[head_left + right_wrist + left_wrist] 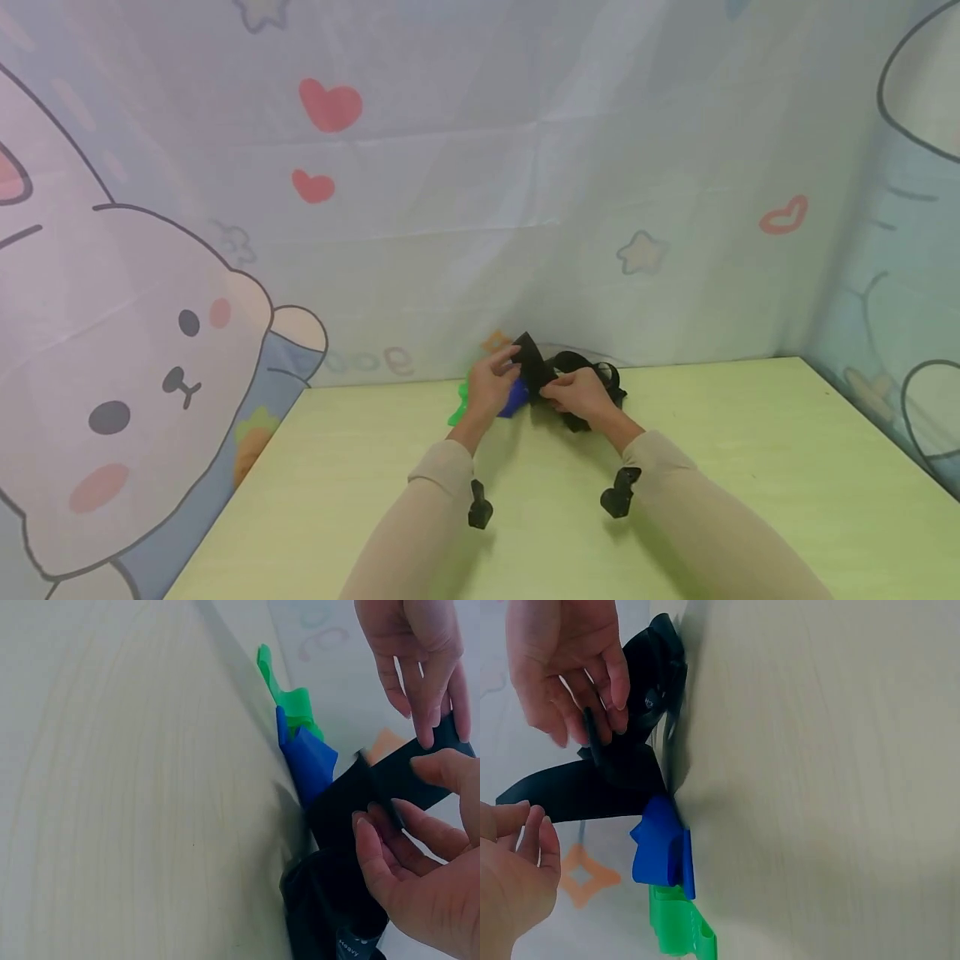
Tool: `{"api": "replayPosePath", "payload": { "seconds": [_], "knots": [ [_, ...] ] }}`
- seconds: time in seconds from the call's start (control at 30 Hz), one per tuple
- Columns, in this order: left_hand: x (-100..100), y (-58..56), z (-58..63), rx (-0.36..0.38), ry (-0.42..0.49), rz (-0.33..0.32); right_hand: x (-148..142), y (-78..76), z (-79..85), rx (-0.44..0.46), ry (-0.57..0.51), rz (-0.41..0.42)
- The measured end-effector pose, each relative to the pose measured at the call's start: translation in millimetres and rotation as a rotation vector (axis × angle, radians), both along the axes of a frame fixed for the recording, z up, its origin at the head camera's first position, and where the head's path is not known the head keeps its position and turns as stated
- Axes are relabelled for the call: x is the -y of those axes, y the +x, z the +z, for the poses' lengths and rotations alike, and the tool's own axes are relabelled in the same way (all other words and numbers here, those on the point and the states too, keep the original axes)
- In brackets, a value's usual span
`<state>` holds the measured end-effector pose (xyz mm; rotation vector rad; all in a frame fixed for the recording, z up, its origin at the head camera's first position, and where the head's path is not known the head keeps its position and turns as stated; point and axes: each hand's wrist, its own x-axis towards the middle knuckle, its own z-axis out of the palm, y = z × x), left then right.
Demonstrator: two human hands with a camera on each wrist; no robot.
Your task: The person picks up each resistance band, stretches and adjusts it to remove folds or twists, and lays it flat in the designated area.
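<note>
A wide black resistance band (528,360) is stretched between the two hands at the back of the table. My left hand (489,388) pinches its raised end between thumb and fingers, as the left wrist view shows. Lower on the strip, my right hand (587,397) holds a folded-up edge of the band, thumb on one side and fingers on the other. More black band (330,892) lies bunched beside the right hand, with a printed label (355,946) reading "Heavy". A blue band (657,844) and a green band (676,924) rest in a row toward the left.
The pale wood-grain table (540,517) meets a printed cloth backdrop (480,208) right behind the bands. Cloth also rises at both sides. Small black camera mounts (480,505) hang at the wrists, below the sleeves (442,475).
</note>
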<state>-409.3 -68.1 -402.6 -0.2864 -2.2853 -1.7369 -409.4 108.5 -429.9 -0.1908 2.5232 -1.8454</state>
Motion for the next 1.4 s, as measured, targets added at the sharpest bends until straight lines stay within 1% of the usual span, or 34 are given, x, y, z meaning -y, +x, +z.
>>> {"api": "replayPosePath", "payload": {
  "seconds": [0.17,0.27,0.37,0.47,0.57,0.67,0.73,0.83,0.97,1.13,1.23,1.3,1.4],
  "knots": [
    [5,-3.4,5.2,0.016,0.044,-0.068,-2,1.2,2.6,-0.044,-0.022,-0.042],
    [9,-4.2,7.9,0.013,0.048,-0.093,-3,3.4,3.6,-0.064,-0.038,-0.047],
    [12,-3.6,10.9,-0.005,0.045,-0.114,-2,6.0,5.0,-0.09,-0.018,-0.048],
    [16,-4.2,13.4,-0.017,0.067,-0.12,0,8.9,7.4,-0.11,-0.014,-0.044],
    [20,-6.9,16.1,-0.04,0.105,-0.09,2,12.4,11.1,-0.112,-0.049,-0.028],
    [23,-9.1,19.2,-0.078,0.148,-0.031,5,16.5,13.8,-0.103,-0.074,0.001],
    [26,-9.8,20.8,-0.096,0.156,0.013,6,19.3,14.3,-0.092,-0.08,0.018],
    [30,-10.7,21.7,-0.106,0.16,0.046,6,23.4,13.4,-0.07,-0.082,0.038],
    [35,-12.2,21.1,-0.113,0.159,0.065,6,28.2,10.9,-0.057,-0.093,0.06],
    [40,-13.4,19.4,-0.137,0.131,0.091,6,35.7,9.9,-0.041,-0.085,0.067],
    [41,-13.4,19.9,-0.144,0.128,0.083,7,41.0,10.3,-0.012,-0.101,0.066],
    [42,-12.4,21.4,-0.145,0.141,0.073,7,45.2,10.5,0.008,-0.12,0.069],
    [44,-10.5,24.3,-0.134,0.153,0.068,7,51.8,10.5,0.03,-0.135,0.086]
  ]
}}
